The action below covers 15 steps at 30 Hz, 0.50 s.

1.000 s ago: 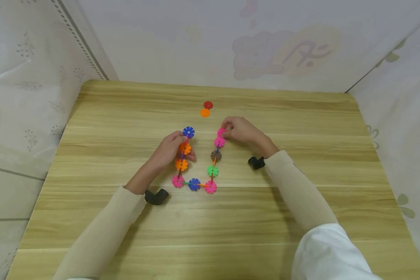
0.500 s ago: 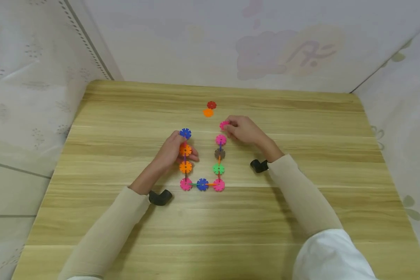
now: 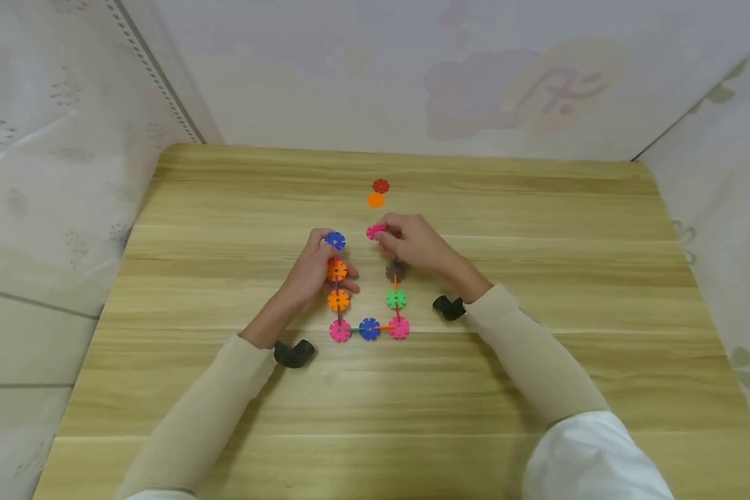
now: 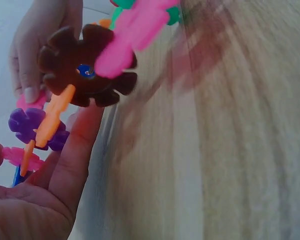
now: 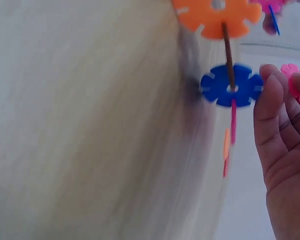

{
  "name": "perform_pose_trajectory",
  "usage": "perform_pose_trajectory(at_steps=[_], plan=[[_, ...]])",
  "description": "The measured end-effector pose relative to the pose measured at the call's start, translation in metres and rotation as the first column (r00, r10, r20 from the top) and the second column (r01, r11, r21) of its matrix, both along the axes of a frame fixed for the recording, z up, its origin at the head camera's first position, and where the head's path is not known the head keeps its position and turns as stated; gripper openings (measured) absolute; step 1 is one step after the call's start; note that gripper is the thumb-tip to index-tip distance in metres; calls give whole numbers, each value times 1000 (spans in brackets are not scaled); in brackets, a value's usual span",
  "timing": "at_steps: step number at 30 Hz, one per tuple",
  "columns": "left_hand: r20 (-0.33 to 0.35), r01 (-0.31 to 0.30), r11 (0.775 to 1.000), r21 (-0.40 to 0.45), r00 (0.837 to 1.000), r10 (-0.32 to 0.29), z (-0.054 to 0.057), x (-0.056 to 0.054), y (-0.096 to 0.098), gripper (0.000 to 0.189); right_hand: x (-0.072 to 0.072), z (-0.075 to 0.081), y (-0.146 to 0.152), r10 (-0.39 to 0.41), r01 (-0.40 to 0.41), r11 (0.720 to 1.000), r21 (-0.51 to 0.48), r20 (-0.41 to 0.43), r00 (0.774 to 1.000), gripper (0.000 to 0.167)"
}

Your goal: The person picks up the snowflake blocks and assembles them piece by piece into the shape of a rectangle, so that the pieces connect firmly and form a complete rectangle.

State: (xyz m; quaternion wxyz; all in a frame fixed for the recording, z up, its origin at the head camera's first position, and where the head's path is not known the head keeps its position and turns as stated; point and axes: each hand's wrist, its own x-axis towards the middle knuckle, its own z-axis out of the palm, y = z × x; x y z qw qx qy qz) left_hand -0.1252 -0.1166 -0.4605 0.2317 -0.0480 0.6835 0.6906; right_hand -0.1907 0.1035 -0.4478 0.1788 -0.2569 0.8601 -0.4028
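A U-shaped chain of interlocking snowflake discs lies before me, its bottom corners pink, with a blue disc (image 3: 369, 328) between them. My left hand (image 3: 306, 274) grips the chain's left side, thumb on a pink disc (image 4: 21, 156) under the blue end disc (image 3: 335, 240); its other fingers reach behind the orange discs (image 3: 338, 300). My right hand (image 3: 417, 243) pinches a loose pink disc (image 3: 373, 232) between thumb and fingers, apart from the chain. On the right side, a green disc (image 3: 396, 298) and a brown disc (image 3: 396, 271) show. The right hand hides that side's pink top disc in the head view.
Beyond the hands, a red disc (image 3: 380, 186) and an orange disc (image 3: 376, 200) lie on the wooden table (image 3: 375, 417). Black pieces (image 3: 294, 354) sit at both wrists. Patterned sheets (image 3: 325, 76) rise around the back and sides.
My right hand has drawn the pink disc away from the chain's right end and carried it left, toward the blue end disc. My left hand keeps its grip; the chain has straightened slightly.
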Motion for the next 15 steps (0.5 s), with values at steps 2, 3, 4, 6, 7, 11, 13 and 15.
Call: perform_pose_trajectory(at_steps=[2,3,4,6,7,11,13,15], plan=[[8,-7,1000,8,1000,7,1,0,0,27,1,2,-5,13,-13,1000,-9,2,1000,21],[7,-10,1000,10,1000,10,1,0,0,28,2,3,-8,19,-19,1000,-14,2,1000,21],[6,-13,1000,15,1000,13,1,0,1,28,2,4,-10,23,-22,1000,-15,1,1000,22],[-4,-11,1000,20,1000,11,2,1,1,29,3,5,-14,31,-31,999,-11,-9,999,22],[-10,-10,1000,23,1000,10,2,1,1,30,3,6,-17,37,-37,999,-4,-17,999,22],[-29,4,999,34,1000,-3,2,0,2,30,4,8,-22,60,-59,998,36,-40,997,22],[-31,-1,999,36,1000,2,2,0,3,29,4,8,-24,74,-70,996,61,-58,996,23],[-35,-8,999,42,999,9,2,-1,4,27,4,7,-25,87,-81,994,76,-74,994,23]])
